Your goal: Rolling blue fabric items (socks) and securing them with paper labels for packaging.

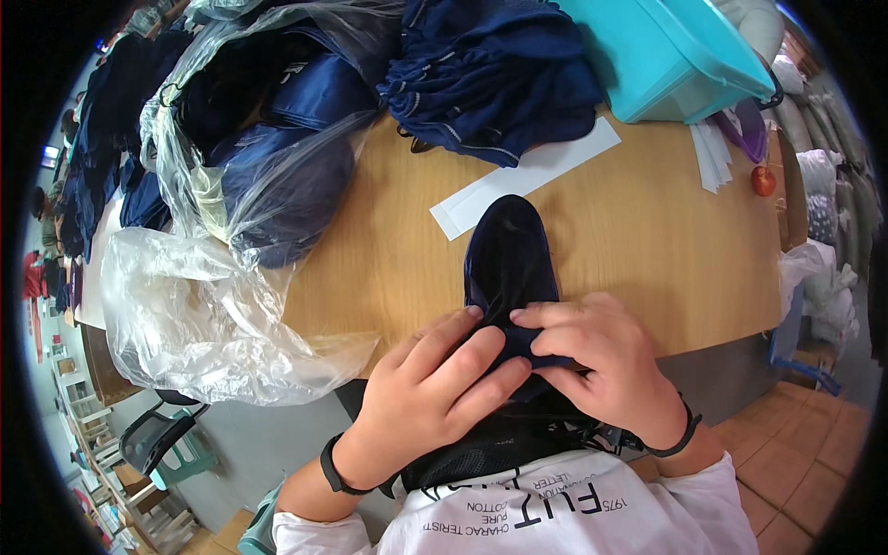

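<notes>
A dark navy slipper, with a shiny edge and a darker plush-looking inside, lies at the table's near edge with its rounded end pointing away from me. My left hand grips the near left part, fingers bent over its edge. On the near right side, my right hand pinches the fabric between thumb and fingers. The fingertips of both hands almost meet over the near part, which they partly hide. Black wristbands are on both wrists.
A clear plastic bag of navy fabric pieces fills the left of the wooden table. Gathered navy cloth lies at the back, beside white paper strips. A turquoise bin, paper slips and a red tomato-like fruit are right.
</notes>
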Demonstrator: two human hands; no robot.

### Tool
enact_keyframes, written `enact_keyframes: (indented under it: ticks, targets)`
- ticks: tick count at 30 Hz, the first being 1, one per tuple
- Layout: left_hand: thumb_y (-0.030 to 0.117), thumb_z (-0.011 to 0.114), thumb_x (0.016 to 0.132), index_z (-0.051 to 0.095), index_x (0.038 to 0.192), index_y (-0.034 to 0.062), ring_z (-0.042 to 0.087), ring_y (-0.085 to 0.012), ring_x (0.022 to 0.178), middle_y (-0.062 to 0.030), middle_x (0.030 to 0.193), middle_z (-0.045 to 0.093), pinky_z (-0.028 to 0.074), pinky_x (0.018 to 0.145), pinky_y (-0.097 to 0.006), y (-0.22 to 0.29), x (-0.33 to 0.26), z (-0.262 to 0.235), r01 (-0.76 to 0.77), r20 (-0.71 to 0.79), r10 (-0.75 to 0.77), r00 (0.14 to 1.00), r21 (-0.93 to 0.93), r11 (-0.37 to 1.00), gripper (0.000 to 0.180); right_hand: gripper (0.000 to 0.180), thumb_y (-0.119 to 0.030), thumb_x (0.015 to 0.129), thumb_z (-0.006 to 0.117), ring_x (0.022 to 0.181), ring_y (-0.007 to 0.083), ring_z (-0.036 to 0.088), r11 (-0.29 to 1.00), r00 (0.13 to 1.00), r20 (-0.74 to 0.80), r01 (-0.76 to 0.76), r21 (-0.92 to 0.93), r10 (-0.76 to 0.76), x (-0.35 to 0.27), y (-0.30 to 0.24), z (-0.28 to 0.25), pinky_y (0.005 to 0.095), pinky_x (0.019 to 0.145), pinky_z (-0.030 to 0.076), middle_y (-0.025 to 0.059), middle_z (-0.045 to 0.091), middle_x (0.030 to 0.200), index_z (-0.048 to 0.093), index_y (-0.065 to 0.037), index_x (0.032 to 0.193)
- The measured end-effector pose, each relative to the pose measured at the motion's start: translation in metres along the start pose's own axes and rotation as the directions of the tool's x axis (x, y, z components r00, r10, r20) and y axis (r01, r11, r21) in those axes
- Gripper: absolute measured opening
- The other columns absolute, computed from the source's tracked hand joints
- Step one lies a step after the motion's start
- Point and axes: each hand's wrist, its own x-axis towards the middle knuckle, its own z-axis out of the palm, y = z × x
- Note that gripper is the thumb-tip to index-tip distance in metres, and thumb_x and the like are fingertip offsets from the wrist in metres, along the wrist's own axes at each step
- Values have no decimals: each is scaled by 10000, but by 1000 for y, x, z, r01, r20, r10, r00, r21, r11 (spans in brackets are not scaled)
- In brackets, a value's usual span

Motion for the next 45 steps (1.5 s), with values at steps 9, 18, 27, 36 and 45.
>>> enact_keyframes:
  ticks: [9,18,27,36,45]
  targets:
    - [190,748,791,746,1012,234,730,-232,976,-12,1034,675,644,852,-357,2,0,7,-19,-73,23,997,63,998,226,277,-10,758,808,1034,324,710,1000,999,-34,2,15,-2,-12,-2,-2,397,830,595,151,673,1213,738,-86,1015]
    - [262,824,824,779,1012,151,714,-277,875,-64,1007,691,591,701,-379,1,17,-6,116,10,-116,993,-84,990,223,319,-237,830,860,1016,323,717,984,984,-137,96,-149,-117,-8,1,7,430,840,584,127,724,1109,749,-16,1031]
    - [140,810,845,763,1033,77,658,-275,903,-94,1056,641,545,766,-368,6,30,-1,267,-20,-272,962,-144,953,204,135,-123,852,813,832,292,650,1000,988,-154,-11,-22,7,11,7,6,405,739,503,87,694,995,743,-34,925]
    - [28,784,830,679,1199,32,646,-321,997,-181,1270,563,571,834,-398,6,46,-15,433,65,-430,901,-212,876,383,117,-82,875,792,831,307,620,986,987,-124,-83,145,101,24,11,1,397,731,496,103,640,917,728,17,875]
    - [-26,712,839,639,1082,25,605,-334,966,-197,1249,609,513,769,-389,5,50,-12,387,70,-385,920,-28,921,258,137,-87,852,801,794,299,604,969,975,-113,-167,184,190,33,4,2,403,699,484,95,622,859,726,21,815]
